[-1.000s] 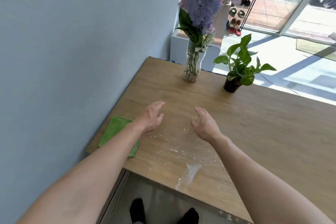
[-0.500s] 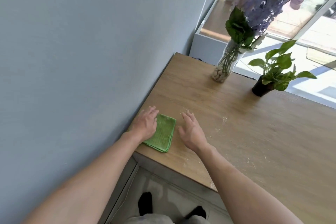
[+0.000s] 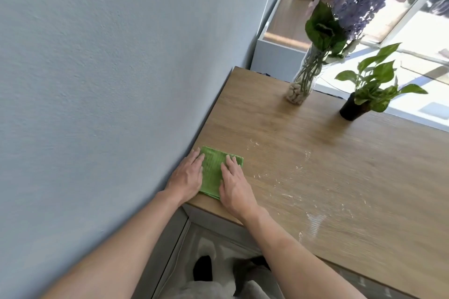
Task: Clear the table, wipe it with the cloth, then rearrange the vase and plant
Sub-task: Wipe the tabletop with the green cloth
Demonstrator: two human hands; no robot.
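A folded green cloth (image 3: 212,172) lies flat at the near left corner of the wooden table (image 3: 328,153), beside the wall. My left hand (image 3: 188,176) rests palm down on its left edge. My right hand (image 3: 234,183) lies flat on its right half, fingers spread. Neither hand grips the cloth. A glass vase (image 3: 302,80) with pebbles and purple flowers stands at the far edge. To its right a small green plant in a black pot (image 3: 352,108) stands near the far edge. White crumbs and dust (image 3: 289,182) are scattered right of the cloth.
A grey-blue wall (image 3: 109,80) runs along the table's left side. Behind the table a white low cabinet (image 3: 274,56) stands by bright windows. My feet in dark socks (image 3: 202,270) show below the near edge.
Both hands moved left from the table's middle onto the green cloth; the right hand went from beside the cloth to on top of it. The view swung left toward the wall.
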